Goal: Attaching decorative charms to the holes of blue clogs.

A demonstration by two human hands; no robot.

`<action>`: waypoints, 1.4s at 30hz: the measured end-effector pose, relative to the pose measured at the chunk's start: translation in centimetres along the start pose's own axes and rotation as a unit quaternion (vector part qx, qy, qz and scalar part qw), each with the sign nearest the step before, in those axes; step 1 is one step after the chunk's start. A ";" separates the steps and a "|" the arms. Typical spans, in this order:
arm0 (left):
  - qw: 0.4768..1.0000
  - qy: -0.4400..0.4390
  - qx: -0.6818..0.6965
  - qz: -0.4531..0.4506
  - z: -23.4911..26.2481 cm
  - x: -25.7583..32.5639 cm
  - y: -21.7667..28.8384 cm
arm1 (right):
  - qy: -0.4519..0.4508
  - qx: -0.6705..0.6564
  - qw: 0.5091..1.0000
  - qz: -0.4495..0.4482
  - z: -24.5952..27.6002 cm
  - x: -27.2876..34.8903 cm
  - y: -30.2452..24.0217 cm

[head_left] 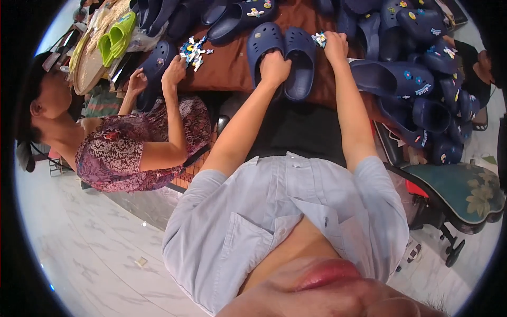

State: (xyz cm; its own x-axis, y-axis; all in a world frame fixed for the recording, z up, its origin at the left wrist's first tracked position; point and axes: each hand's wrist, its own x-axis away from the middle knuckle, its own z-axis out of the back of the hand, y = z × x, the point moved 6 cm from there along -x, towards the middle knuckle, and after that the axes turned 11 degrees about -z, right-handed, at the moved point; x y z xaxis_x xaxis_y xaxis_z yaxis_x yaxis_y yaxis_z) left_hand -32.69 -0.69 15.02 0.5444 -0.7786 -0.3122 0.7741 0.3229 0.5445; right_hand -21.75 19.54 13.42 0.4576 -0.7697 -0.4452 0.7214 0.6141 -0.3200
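My left hand (274,67) pressed on a navy clog (262,48), fingers together; my right hand (336,46) pinched a small charm (319,38), which could slip loose.

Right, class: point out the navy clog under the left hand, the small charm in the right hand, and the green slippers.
navy clog (262,43), head view, on its perforated toe.
small charm (319,38), head view, on its pale middle.
green slippers (117,35), head view, on the nearer slipper's strap.

Pale blue short-sleeved shirt (274,211), chest pocket, open collar, bare forearms
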 end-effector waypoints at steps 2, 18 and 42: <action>1.000 -0.017 0.001 0.012 0.0 0.0 -0.1 | -0.042 0.026 0.999 -0.022 -0.7 -0.6 0.2; 0.999 -0.038 0.012 0.022 -0.5 -0.2 -0.7 | 0.133 -0.108 0.984 -0.046 2.0 -1.1 0.4; 0.997 -0.055 0.047 0.023 -0.5 -0.1 -0.9 | -0.071 -0.237 0.940 0.233 -1.7 -3.5 -15.5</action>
State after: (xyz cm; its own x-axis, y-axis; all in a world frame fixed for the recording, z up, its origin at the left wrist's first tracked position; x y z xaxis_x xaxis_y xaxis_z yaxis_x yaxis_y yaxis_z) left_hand -33.32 -0.66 14.20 0.5362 -0.8197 -0.2012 0.7128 0.3121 0.6281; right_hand -35.45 12.99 18.51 0.7562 -0.3918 -0.5241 0.1271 0.8736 -0.4697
